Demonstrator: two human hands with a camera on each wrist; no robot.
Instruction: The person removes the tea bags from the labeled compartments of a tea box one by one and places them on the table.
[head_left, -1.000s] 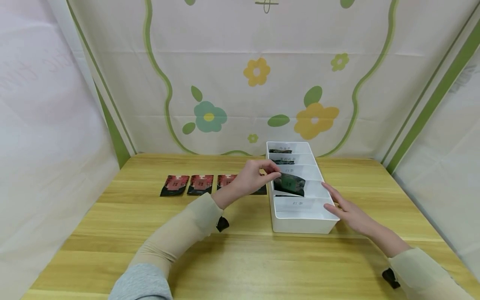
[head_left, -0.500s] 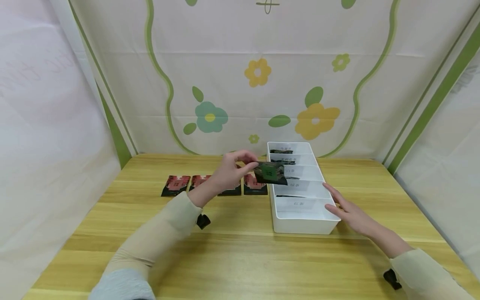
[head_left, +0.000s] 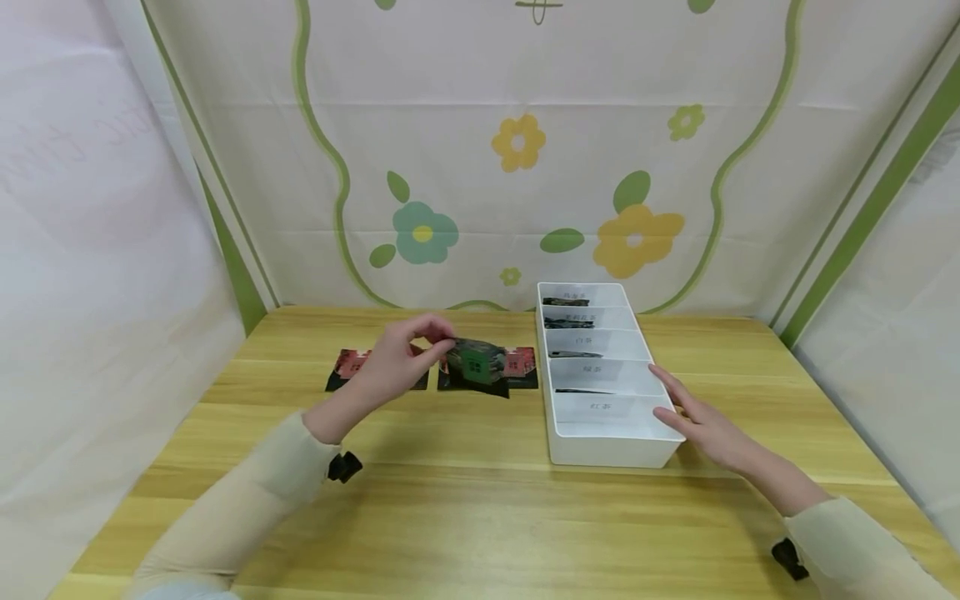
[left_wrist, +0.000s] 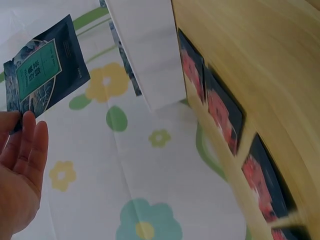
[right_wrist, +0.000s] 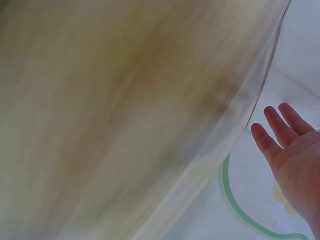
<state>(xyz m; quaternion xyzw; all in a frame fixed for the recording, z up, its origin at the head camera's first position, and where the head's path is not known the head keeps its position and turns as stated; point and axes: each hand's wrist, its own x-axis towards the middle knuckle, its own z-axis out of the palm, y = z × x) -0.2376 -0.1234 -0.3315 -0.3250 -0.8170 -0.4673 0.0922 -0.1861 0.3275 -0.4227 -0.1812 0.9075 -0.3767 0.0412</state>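
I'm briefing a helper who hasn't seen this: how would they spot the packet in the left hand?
Find the white divided box on the wooden table. To its left, the left hand pinches a dark packet, held up off the table. Its green label sets it apart from the red-patterned packets lying in a row.

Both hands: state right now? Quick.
Left hand: closed, pinching a green-labelled tea sachet by one edge.
Right hand: open, resting at the right side of the white five-compartment box.
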